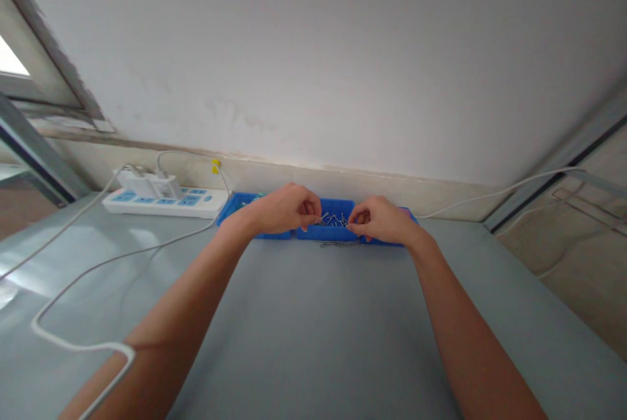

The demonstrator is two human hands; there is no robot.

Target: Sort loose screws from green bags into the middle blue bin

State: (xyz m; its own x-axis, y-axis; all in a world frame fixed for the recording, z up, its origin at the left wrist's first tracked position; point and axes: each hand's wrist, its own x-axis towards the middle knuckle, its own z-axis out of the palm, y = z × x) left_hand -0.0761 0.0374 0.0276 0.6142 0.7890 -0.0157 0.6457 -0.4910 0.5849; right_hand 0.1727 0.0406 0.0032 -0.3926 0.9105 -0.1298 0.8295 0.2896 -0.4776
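A blue middle bin (326, 233) holds several thin, silvery pieces that look like screws (335, 219). My left hand (288, 207) reaches over the bin's left side, thumb and fingers pinched together. From the other side, my right hand (381, 219) hovers at the bin's right edge, its fingertips also closed in a pinch. What either pinch holds, if anything, is too small to make out. My left hand partly hides a blue left bin (237, 200) with something greenish inside. Behind my right hand, a blue right bin (392, 243) shows only in part.
Thin metal pieces (340, 244) lie on the grey table (313, 328) before the bins. At the left stands a white power strip (161, 206) with plugged-in adapters. A white cable (83, 346) loops across my left forearm. The wall (318, 80) rises behind the bins.
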